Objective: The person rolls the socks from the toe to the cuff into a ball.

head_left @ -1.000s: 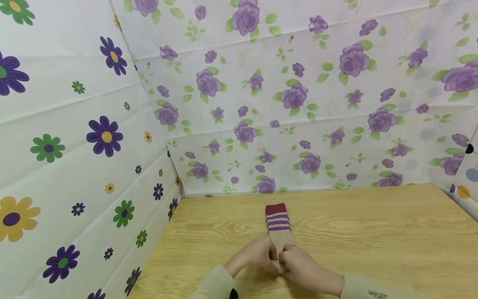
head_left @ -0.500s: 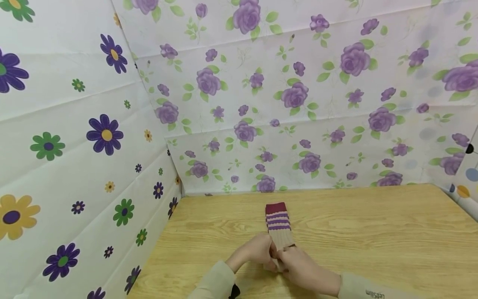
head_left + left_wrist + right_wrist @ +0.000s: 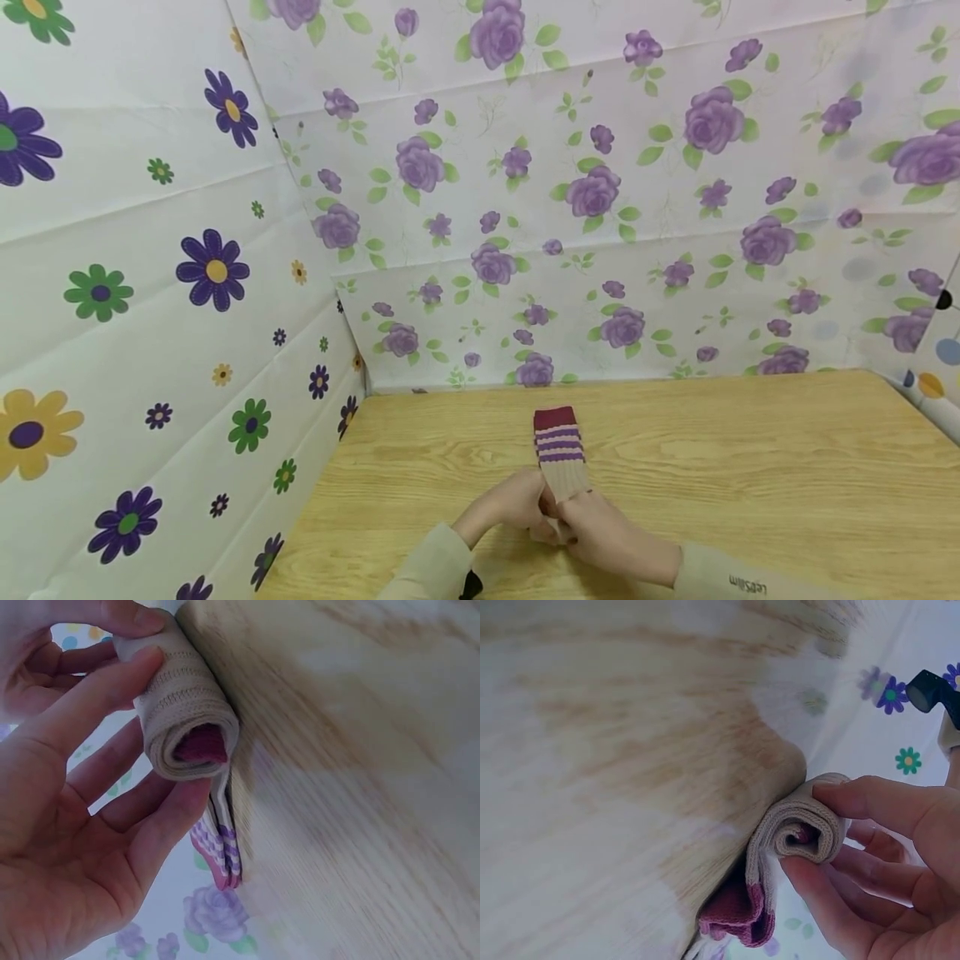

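A pair of beige knit socks (image 3: 566, 479) lies on the wooden table, its far end showing purple stripes and a dark red cuff. The near part is rolled into a tight tube, with dark red fabric inside the coil (image 3: 201, 742) in the left wrist view. My left hand (image 3: 519, 505) pinches one end of the roll, thumb on top and fingers beneath. At the other end my right hand (image 3: 611, 533) grips the roll (image 3: 829, 817) between thumb and fingers. From the head view, the hands mostly cover the rolled part.
The wooden table (image 3: 720, 475) stretches to both sides of the socks. Behind it hangs a sheet with purple roses (image 3: 592, 192), and a flower-print sheet (image 3: 150, 333) covers the left side. A dark device (image 3: 928, 691) sits near the left wrist.
My right hand has shifted slightly left and turned over the roll, now covering more of it. The left hand has moved up a little. The striped end of the socks stays in place.
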{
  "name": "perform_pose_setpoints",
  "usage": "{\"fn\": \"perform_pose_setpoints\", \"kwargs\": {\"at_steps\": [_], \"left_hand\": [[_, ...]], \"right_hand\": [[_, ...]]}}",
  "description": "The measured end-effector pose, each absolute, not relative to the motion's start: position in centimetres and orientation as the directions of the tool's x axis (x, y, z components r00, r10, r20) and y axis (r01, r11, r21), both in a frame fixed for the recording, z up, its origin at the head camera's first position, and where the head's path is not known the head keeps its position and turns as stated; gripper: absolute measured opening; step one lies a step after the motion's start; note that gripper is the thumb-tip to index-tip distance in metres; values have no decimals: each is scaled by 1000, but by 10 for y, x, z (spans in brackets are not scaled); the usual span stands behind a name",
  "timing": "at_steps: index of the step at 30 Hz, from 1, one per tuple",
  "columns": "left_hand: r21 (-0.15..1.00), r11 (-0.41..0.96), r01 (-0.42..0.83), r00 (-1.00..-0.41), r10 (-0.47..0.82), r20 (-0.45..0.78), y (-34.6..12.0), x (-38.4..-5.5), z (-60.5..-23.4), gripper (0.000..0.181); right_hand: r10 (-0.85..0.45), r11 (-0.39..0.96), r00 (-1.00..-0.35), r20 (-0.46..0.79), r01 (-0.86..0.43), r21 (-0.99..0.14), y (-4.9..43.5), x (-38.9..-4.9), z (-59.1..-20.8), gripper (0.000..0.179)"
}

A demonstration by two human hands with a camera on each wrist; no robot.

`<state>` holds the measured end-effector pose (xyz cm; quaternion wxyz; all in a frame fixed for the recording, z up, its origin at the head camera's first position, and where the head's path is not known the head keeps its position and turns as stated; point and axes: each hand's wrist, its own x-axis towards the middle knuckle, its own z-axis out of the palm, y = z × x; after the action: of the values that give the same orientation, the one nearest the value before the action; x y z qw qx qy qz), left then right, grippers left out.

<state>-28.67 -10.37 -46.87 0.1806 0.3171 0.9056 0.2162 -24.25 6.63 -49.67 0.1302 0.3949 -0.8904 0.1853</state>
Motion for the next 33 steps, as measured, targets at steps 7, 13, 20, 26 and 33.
{"fn": "perform_pose_setpoints", "kwargs": {"at_steps": [7,13,20,26,33], "left_hand": [[463,714,526,-750,646,-144,-102,-279,-468,11],[396,713,578,-752,655,-81,-103,-276,-473,9],[479,685,548,-750,657,-81,-104,-275,-475,8],[462,665,587,-736,676,-37,-105,-272,-476,9],[499,691,523,-778,626,-52,-105,-272,-475,22]], "right_hand": [[-660,606,-677,325,-736,-301,69,-246,-492,21],[-667,584,-670,326,-742,-331,72,-252,-493,21],[-677,560,-674,296,-732,-388,73,-259,-490,27],[-691,522,-687,223,-688,-505,75,-264,-485,23],[-704,524,-695,150,-650,-551,76,-269,-482,18]]}}
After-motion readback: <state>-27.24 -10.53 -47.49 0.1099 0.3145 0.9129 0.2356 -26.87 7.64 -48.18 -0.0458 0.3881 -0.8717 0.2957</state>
